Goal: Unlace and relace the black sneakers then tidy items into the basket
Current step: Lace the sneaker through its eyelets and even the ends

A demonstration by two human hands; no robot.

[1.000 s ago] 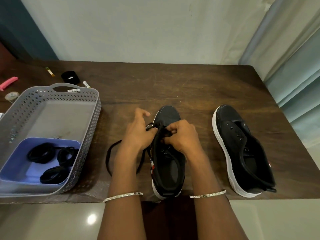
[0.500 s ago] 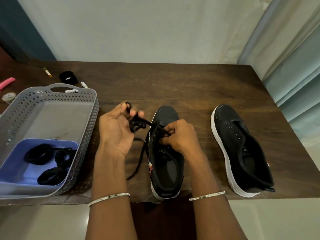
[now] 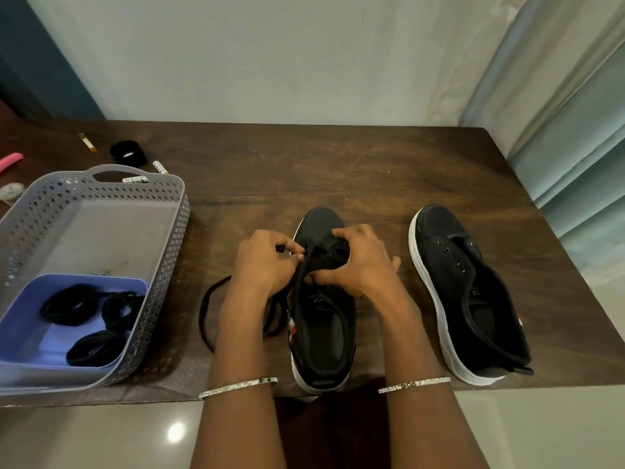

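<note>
Two black sneakers with white soles stand on the brown table. The nearer sneaker (image 3: 321,319) is in the middle, toe pointing away from me. My left hand (image 3: 262,265) pinches the black lace (image 3: 209,309) at the sneaker's left eyelets. The slack of the lace loops on the table to the left. My right hand (image 3: 358,262) grips the sneaker's upper over the eyelets, fingers curled on it. The second sneaker (image 3: 463,292) stands to the right with bare eyelets and no lace in view.
A grey perforated basket (image 3: 176,231) sits at the left, holding a blue tray (image 3: 20,330) with coiled black laces (image 3: 91,319). Behind it lie a black round cap (image 3: 128,152), small white tubes (image 3: 135,179) and a pink item (image 3: 10,160). A curtain hangs at right.
My left hand, which had lifted out to the left with the lace, came back down to the sneaker's eyelets. My right hand shifted forward over the upper.
</note>
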